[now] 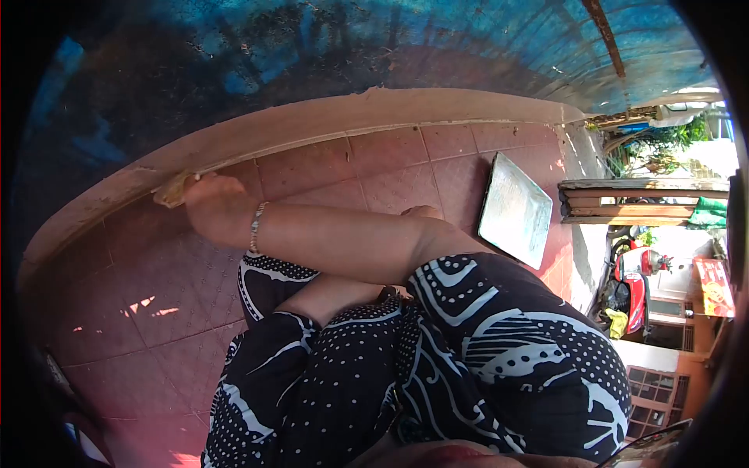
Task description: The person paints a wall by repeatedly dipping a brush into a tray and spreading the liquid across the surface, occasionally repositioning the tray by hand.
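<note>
From the right my right arm reaches across the view, a beaded bracelet [257, 226] at its wrist. My right hand [222, 204] is low at the foot of the wall, its fingers closed around a small tan, rag-like piece [171, 192]. This piece is right at the joint between the wall's base strip [257, 132] and the red tiled floor [312, 179]. What it is exactly I cannot tell. My left hand does not show. Patterned black and white clothing [335, 382] covers my body below, with bare skin showing between its folds.
A flat, pale rectangular tray or board [516, 209] with a dark edge lies on the tiles to the right. The blue, worn wall [312, 47] curves along the top. Beyond are a wooden post [624, 204] and a red motorbike [636, 288].
</note>
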Demonstrator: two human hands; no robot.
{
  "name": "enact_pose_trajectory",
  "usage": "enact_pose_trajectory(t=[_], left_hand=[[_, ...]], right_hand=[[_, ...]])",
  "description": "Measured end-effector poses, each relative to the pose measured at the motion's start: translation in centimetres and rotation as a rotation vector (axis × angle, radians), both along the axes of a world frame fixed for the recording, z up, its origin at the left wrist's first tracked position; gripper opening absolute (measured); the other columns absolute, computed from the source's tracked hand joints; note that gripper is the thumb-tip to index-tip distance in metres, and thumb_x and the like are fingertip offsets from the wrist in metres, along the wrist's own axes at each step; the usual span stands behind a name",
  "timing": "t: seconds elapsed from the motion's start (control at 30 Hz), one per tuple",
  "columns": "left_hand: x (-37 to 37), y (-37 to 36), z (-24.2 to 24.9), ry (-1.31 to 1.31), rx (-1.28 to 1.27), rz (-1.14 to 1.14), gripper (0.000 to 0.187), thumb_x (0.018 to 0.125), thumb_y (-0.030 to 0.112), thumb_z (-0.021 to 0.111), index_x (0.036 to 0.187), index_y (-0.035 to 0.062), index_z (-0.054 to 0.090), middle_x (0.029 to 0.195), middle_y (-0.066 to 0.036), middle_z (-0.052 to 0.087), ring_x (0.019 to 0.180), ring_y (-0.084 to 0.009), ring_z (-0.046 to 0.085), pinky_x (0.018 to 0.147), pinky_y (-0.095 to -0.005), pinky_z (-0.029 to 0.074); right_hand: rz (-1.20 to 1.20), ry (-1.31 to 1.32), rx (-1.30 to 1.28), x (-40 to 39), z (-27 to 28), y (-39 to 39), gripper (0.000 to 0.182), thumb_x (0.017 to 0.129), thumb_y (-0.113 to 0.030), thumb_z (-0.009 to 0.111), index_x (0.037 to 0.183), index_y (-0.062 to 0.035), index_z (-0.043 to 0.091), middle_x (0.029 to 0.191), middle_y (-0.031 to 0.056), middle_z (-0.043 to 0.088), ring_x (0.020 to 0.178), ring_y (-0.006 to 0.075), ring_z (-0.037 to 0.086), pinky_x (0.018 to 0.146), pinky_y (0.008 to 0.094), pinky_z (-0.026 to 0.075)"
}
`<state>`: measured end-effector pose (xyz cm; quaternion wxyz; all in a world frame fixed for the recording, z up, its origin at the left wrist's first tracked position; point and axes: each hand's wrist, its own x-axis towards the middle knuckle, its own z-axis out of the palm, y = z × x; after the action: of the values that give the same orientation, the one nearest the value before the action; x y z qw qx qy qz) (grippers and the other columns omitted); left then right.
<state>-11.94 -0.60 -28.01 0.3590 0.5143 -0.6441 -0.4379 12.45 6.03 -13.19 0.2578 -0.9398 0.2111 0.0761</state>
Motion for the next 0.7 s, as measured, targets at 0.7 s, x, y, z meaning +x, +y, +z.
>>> enact_pose_trajectory(t=[0.7], left_hand=[[-0.3, -2.8, -1.6, -0.052, -0.121, -0.062, 0.034, 0.074, 0.018, 0.061, 0.103, 0.0020, 0.058, 0.101, -0.018, 0.062, 0.096, -0.0300, 0.059, 0.083, -0.0360, 0.045]], right_hand=[[-0.055, 0.246, 0.011, -8.2, 0.4, -11.5, 0.026, 0.079, -0.012, 0.049, 0.102, -0.0039, 0.060, 0.095, 0.0177, 0.064, 0.093, 0.0307, 0.062, 0.078, 0.0404, 0.050]])
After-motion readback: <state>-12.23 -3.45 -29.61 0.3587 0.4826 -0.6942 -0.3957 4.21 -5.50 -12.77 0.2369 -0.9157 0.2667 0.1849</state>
